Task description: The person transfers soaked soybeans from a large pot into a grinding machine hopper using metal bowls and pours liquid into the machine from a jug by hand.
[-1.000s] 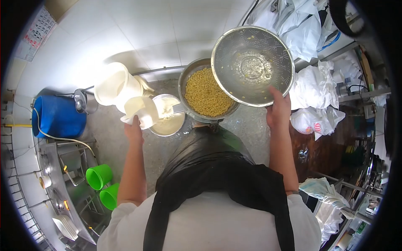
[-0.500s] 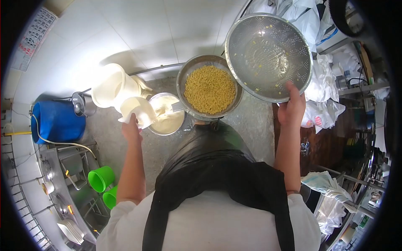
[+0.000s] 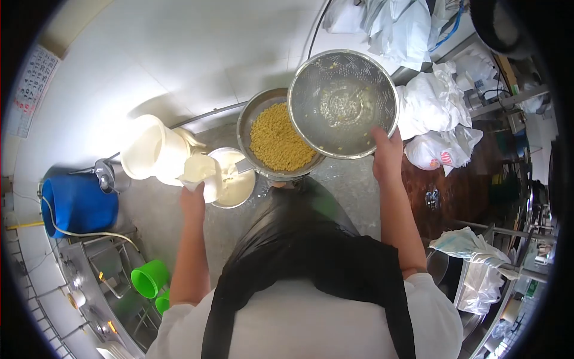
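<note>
My right hand (image 3: 387, 149) grips the rim of a perforated metal colander (image 3: 344, 107), with small yellow bits stuck inside. The colander overlaps the right side of a wide metal bowl (image 3: 248, 119) in this view. Yellow beans (image 3: 280, 140), which look like soybeans, fill much of that bowl. My left hand (image 3: 192, 198) is closed on a cream plastic jug (image 3: 200, 170), tilted beside a round metal pot (image 3: 251, 190). Pale creamy liquid (image 3: 234, 190) fills this pot. A flat metal handle (image 3: 244, 166) crosses between pot and bowl.
A large cream bucket (image 3: 143, 146) stands left of the pot, near the wall. Further left are a blue barrel (image 3: 81, 203), a metal sink unit (image 3: 89, 299) and a green bucket (image 3: 149, 278). White sacks (image 3: 436, 107) lie at the right beside a metal rack (image 3: 508, 107).
The colander has moved left and covers more of the bean bowl's right side. The jug stays tilted by the pot's left edge. The whole view has shifted slightly.
</note>
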Demonstrator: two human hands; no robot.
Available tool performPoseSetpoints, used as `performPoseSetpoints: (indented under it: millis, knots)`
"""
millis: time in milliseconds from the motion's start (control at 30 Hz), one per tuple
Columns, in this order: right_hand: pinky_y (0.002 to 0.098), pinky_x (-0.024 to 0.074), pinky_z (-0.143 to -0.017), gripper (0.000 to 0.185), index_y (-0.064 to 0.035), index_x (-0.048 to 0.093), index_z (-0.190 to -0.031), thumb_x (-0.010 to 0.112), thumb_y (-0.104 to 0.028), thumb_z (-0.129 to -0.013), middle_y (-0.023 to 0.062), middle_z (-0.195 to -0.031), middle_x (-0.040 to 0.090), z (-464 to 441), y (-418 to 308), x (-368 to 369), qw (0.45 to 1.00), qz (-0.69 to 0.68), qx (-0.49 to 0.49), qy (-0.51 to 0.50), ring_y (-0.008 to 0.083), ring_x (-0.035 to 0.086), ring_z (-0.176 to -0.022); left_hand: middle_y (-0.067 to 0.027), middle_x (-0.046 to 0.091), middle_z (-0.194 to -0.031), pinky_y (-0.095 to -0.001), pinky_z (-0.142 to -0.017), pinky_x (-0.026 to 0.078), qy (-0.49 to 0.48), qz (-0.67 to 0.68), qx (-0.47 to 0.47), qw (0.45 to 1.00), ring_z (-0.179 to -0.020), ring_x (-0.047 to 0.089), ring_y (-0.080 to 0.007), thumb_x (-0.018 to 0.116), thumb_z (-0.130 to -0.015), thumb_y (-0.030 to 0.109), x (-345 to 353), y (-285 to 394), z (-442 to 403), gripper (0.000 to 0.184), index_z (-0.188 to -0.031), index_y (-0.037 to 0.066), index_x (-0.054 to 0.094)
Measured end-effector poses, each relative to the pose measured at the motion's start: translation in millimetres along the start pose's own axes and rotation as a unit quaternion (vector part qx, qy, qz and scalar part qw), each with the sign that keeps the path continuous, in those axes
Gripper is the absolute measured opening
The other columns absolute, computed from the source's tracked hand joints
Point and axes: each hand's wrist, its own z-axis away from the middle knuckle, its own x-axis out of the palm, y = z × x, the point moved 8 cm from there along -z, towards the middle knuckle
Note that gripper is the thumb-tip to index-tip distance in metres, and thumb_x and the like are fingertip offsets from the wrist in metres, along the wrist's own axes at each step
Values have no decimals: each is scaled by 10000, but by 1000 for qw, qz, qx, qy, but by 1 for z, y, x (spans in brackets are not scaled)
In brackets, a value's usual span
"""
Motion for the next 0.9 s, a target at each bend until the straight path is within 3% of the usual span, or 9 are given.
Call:
performPoseSetpoints:
  millis: [33,167,233,267,333,567,633,800,900]
  knots:
    - [396,494,-1024,486,29,530,-1409,623,-52,-939,133,-1322,630,8,15,-8,993,-88,74,33,257,615,-1184,-158,738,-1188,-372,-929,526,-14,-36,27,999,-1036,706,-282,745,-916,235,1,13,-1,482,-1284,-64,659]
    - [528,561,-971,467,24,483,-1429,566,-54,-976,173,-1383,590,46,64,-44,951,-206,212,86,337,629,-1214,-169,727,-1200,-383,-910,533,-28,-14,-11,999,-1021,712,-280,743,-913,212,-4,-2,-14,469,-1281,-65,655]
    - [548,565,-970,465,32,475,-1431,549,-60,-981,180,-1384,587,68,84,-70,933,-238,245,109,351,628,-1218,-181,718,-1222,-392,-918,531,0,135,-243,961,-1052,707,-282,738,-911,190,8,-29,-7,467,-1290,-67,648]
    - [567,570,-970,463,40,466,-1432,532,-67,-987,188,-1385,584,80,97,-84,915,-269,274,127,365,627,-1223,-181,718,-1222,-392,-918,531,-2,130,-244,961,-1052,707,-282,738,-911,190,11,-44,-7,467,-1290,-67,648]
    - [582,578,-969,436,53,471,-1409,507,-67,-992,206,-1375,586,105,114,-113,907,-283,275,150,386,637,-1206,-178,711,-1232,-393,-931,527,-45,-8,-54,998,-1086,696,-287,735,-912,186,30,-67,-30,493,-1327,-57,625]
    - [533,626,-848,405,101,466,-1348,523,-86,-993,230,-1292,602,193,166,-225,869,-325,267,261,384,671,-1080,-202,711,-1243,-416,-992,515,-59,-60,22,996,-1147,683,-309,737,-914,175,52,-90,-34,522,-1352,-70,596]
    - [522,630,-827,409,110,463,-1342,531,-92,-994,232,-1281,603,226,173,-263,856,-341,252,294,381,673,-1063,-226,706,-1257,-437,-986,536,-21,-315,100,943,-1144,697,-350,748,-919,213,54,-62,-23,526,-1337,-72,605]
    - [556,590,-927,446,53,460,-1404,557,-112,-1002,209,-1331,599,327,207,-355,821,-377,270,333,375,645,-1156,-297,677,-1273,-506,-1013,514,-49,-171,67,982,-1179,661,-448,749,-919,288,78,-56,9,579,-1340,-77,592]
    - [580,550,-995,461,17,458,-1435,555,-108,-1002,197,-1382,586,401,241,-410,775,-429,271,378,366,622,-1222,-304,681,-1248,-509,-1026,502,-121,-480,140,857,-1182,649,-464,754,-895,309,115,-37,47,591,-1311,-81,597]
